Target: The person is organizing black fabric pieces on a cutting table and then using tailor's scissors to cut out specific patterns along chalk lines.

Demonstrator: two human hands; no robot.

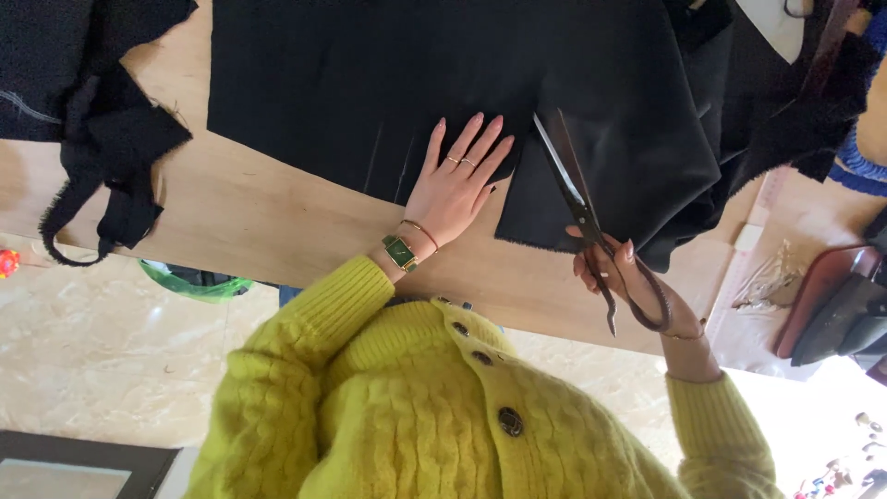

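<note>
A person in a yellow knitted cardigan [443,407] cut black cloth [388,83] at a wooden table [259,222], seen from a head-worn camera. Far out beyond the left hand's little-finger side, a heap of frayed black scraps [102,139] lay on the table's end, with a green bag [194,280] showing under the table edge below it. The left hand [457,185] lay flat and released, fingers spread, palm pressing the cloth down near its cut edge; 2 rings sat on its fingers, and a thin bracelet and a green-faced wristwatch [401,251] on the wrist. Just beside that hand's thumb side, the scissors [582,217] ran into the cloth, their long blades apart and pointing away from the body, the cut strip lying between the 2 hands. The right hand [624,277] gripped the scissors' dark handles, fingers closed through the loops, just off the cloth's near edge. Past the right hand, more dark fabric [785,111] lay bunched at the table's far corner, and beyond it a dark red case [822,296] rested near a pale plastic wrapper [767,277]. Pale marble floor [111,351] showed below the table.
</note>
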